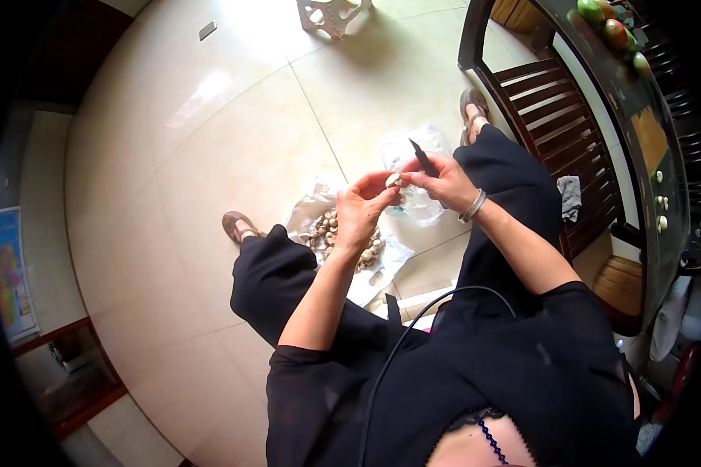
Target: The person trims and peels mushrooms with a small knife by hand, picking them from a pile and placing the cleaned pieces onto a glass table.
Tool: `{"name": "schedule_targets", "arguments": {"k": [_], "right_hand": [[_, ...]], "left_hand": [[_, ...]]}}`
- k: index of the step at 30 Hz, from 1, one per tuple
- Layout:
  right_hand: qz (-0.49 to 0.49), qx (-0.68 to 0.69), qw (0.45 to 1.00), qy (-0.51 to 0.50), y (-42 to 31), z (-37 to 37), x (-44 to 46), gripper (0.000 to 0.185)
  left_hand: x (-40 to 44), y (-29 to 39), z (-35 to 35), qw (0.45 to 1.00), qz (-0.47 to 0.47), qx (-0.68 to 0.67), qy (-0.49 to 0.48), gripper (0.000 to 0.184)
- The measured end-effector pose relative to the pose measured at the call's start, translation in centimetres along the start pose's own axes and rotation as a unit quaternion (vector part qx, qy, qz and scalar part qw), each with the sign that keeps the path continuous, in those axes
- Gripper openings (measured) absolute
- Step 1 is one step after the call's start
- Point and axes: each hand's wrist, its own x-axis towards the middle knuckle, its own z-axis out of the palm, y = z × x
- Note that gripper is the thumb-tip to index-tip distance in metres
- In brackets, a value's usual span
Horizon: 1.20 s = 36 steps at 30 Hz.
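My left hand (360,208) pinches a small pale mushroom (393,180) between thumb and fingertips. My right hand (442,184) is closed around a small dark knife (423,157), its pointed end up and away from me. The right fingertips also touch the mushroom. Below my hands, an opened white plastic bag (382,279) lies on the floor with a heap of brownish mushrooms (372,251) in it, partly hidden by my left hand and forearm. Behind my right hand sits a second, translucent plastic bag (417,140); its contents are unclear.
At the right stand a dark wooden slatted chair (549,101) with a grey cloth (569,198) and a dark table (627,117) bearing several mangoes (617,35). A stool (331,17) is at the far end. A black cable (401,346) crosses my lap.
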Motion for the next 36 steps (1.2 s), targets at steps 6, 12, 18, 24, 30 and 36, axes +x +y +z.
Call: {"name": "schedule_targets", "arguments": {"k": [6, 12, 18, 24, 30, 36], "right_hand": [[-0.067, -0.049, 0.996, 0.027, -0.4, -1.9, 0.1, 0.015], [-0.077, -0.087, 0.993, 0.037, 0.0, -2.6, 0.2, 0.016], [-0.09, -0.124, 0.987, 0.04, -0.2, -2.9, 0.0, 0.018], [-0.161, -0.31, 0.933, 0.085, -0.1, -2.5, -0.5, 0.027], [-0.172, -0.488, 0.851, 0.091, -0.4, -1.9, -1.8, 0.029], [-0.165, -0.51, 0.841, 0.079, -0.1, -2.0, -1.7, 0.032]], "left_hand": [[1.3, -0.2, 1.8, 1.0, -0.007, -0.028, -0.007, 0.026], [1.5, -0.4, 2.3, 0.999, -0.029, -0.038, -0.023, 0.033], [2.1, -0.8, 2.4, 0.998, -0.014, -0.05, -0.019, 0.023], [2.6, -1.8, 2.0, 0.997, 0.009, -0.078, 0.017, 0.024], [2.7, -2.0, 1.9, 0.991, -0.027, -0.128, 0.037, 0.024], [2.8, -2.2, 2.0, 0.987, -0.04, -0.15, 0.033, 0.023]]}}
